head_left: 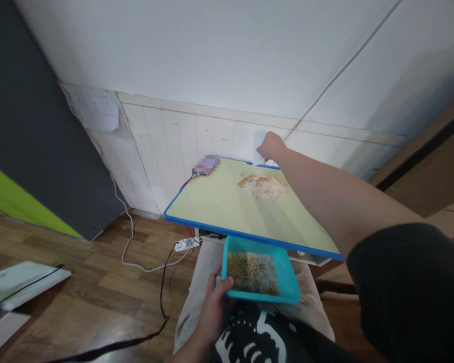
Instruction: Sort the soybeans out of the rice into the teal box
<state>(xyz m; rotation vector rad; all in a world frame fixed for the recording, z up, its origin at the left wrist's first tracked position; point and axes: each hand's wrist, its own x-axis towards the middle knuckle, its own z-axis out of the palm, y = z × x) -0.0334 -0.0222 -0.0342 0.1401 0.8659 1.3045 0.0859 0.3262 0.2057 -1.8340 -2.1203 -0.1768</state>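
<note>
My left hand (214, 302) grips the near left corner of a turquoise tray (287, 275) that rests on my lap below the table's front edge; the tray holds a layer of brownish grains (251, 272). My right arm stretches across the table, and my right hand (271, 146) is closed on a small white container (258, 147) at the far edge by the wall. A pile of mixed white and tan grains (264, 186) lies on the pale green tabletop (219, 201), just in front of that hand.
The low table has a blue rim (196, 225) and stands against a white panelled wall. A small blurred device (206, 165) with red wires sits at its far left corner. A power strip (186, 244) and cables lie on the wooden floor to the left.
</note>
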